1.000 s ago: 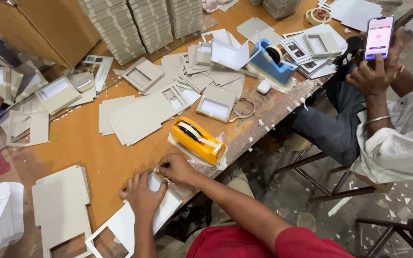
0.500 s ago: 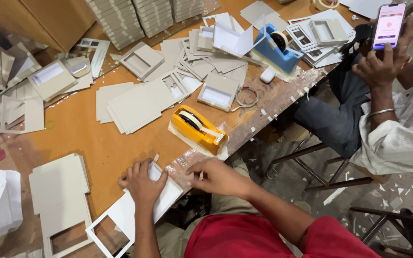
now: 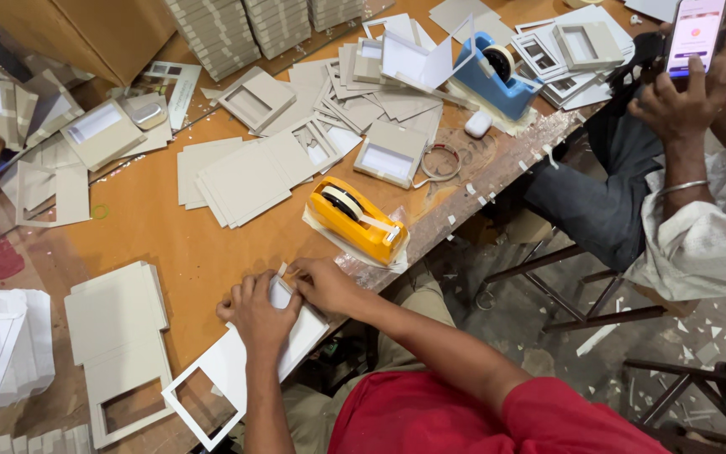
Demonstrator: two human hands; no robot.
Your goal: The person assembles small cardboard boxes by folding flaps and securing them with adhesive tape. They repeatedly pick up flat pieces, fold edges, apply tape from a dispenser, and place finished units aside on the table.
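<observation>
My left hand (image 3: 258, 311) lies flat on a white card piece (image 3: 228, 366) with a cut-out window, which overhangs the near edge of the orange table (image 3: 170, 244). My right hand (image 3: 325, 282) is right beside it. Its fingertips pinch a small strip of tape (image 3: 282, 270) at the card's upper corner. A yellow tape dispenser (image 3: 359, 219) stands just beyond my right hand.
Grey card pieces (image 3: 245, 172) and small boxes cover the table, with grey window pieces (image 3: 119, 349) to my left. A blue tape dispenser (image 3: 493, 80) stands at the far side. Another person (image 3: 699, 227) sits at the right holding a phone (image 3: 695, 38). Stacked grey boards (image 3: 212, 34) line the back.
My right hand drew away to the right of the card, then came back to its upper corner beside my left hand. My left hand stayed on the card.
</observation>
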